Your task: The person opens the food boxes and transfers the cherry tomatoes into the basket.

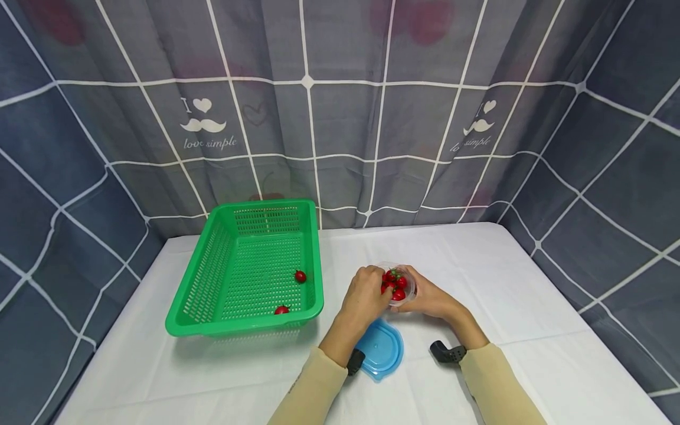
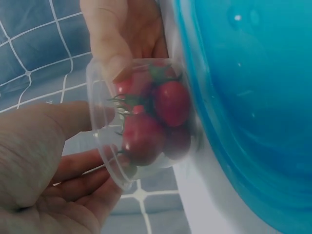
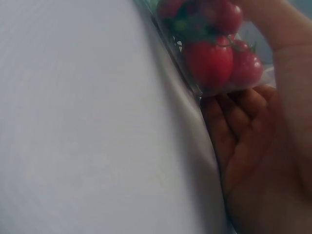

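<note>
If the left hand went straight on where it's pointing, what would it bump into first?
Probably the tomatoes in the cup: the left hand has its fingers at the cup's mouth, pointing in. It might already touch one; that's hard to see.

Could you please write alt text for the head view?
A person's right hand holds a clear cup of red tomatoes, the left hand at its mouth. Nearby are a blue lid and a green basket holding two more tomatoes.

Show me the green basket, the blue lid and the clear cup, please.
Green basket [image 1: 239, 325], head view: front rim.
Blue lid [image 1: 381, 349], head view: its middle.
Clear cup [image 2: 101, 140], left wrist view: its rim.
</note>
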Demonstrator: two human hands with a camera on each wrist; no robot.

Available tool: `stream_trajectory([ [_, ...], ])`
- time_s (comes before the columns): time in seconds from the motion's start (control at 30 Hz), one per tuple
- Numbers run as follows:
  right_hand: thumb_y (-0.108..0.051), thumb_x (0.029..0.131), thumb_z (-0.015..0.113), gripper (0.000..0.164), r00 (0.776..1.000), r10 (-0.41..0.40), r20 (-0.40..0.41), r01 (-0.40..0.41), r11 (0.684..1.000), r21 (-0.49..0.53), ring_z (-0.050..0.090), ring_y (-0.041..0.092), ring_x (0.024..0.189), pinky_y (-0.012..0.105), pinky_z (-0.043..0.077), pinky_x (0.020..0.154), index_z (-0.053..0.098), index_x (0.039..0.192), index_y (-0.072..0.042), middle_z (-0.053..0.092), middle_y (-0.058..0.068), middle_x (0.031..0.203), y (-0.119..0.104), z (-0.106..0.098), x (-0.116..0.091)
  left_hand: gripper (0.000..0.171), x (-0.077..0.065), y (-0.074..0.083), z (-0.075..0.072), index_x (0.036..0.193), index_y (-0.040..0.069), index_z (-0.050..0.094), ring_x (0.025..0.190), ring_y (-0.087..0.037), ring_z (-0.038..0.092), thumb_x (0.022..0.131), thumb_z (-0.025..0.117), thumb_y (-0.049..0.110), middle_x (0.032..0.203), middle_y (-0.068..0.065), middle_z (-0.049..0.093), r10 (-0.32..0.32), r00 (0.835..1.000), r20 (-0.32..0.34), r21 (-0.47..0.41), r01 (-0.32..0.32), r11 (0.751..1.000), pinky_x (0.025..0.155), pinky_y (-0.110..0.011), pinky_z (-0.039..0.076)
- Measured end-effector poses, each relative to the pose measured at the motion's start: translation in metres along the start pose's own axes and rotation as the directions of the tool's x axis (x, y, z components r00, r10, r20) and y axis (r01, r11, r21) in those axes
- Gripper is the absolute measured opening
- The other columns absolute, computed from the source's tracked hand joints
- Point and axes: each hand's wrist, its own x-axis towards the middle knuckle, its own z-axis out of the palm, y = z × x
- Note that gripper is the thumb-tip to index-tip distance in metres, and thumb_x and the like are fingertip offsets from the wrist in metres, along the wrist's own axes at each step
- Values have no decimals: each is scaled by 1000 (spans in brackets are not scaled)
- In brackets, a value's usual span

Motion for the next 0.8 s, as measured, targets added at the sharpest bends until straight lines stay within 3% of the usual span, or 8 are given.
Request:
stream_trajectory([
  [0.17, -29, 74, 92, 95, 1000, 5, 7, -5, 1000, 13, 43, 37, 142, 60, 36, 117, 39, 150, -9, 47, 17, 152, 1, 0, 0, 25, 0, -1, 2, 105, -5, 75, 98, -27, 68, 88, 79, 12, 104, -13, 74, -14, 1000, 4, 5, 14, 1000, 87, -35, 60],
  [0.43, -30, 73, 94, 96, 1000, -6, 5, 6, 1000, -2, 44, 35, 142, 55, 36, 116, 40, 149, -8, 47, 16, 152, 2, -1, 1, 29, 1, -2, 1, 112, -3, 74, 105, -28, 69, 87, 80, 11, 111, -14, 75, -35, 999, 16, -46, 36, 998, 92, -37, 60],
  [0.8, -30, 73, 94, 95, 1000, -6, 6, 6, 1000, 2, 45, 34, 141, 55, 36, 116, 41, 149, -10, 49, 14, 152, 1, 0, 0, 22, 2, -3, 7, 106, -1, 76, 96, -22, 70, 88, 80, 11, 99, -8, 76, -24, 1000, -7, -2, 24, 1000, 86, -32, 60],
])
